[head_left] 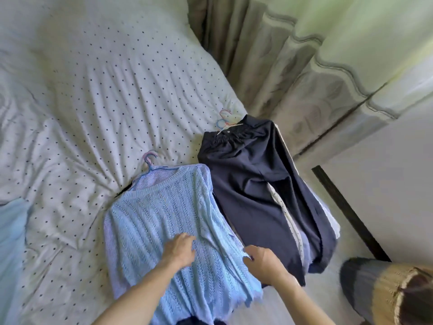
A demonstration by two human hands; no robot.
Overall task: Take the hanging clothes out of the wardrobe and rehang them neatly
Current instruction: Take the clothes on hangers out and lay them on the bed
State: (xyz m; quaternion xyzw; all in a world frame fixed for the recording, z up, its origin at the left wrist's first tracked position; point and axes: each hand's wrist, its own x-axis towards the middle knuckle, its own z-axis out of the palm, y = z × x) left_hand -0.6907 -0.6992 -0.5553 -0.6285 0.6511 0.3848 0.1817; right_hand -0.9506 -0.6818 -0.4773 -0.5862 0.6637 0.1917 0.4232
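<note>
A light blue knit sweater lies flat on the bed on a blue and pink hanger, over a lilac striped garment. My left hand rests on the sweater's middle with fingers relaxed. My right hand pinches the sweater's right edge. To the right lie dark navy trousers with an elastic waist, on top of other pale clothes. More hanger hooks show above the waistband.
The bed has a white quilt with small dark dots. Pale curtains hang at the back right. A white wall with a dark floor strip runs on the right. A striped knit item sits at the lower right.
</note>
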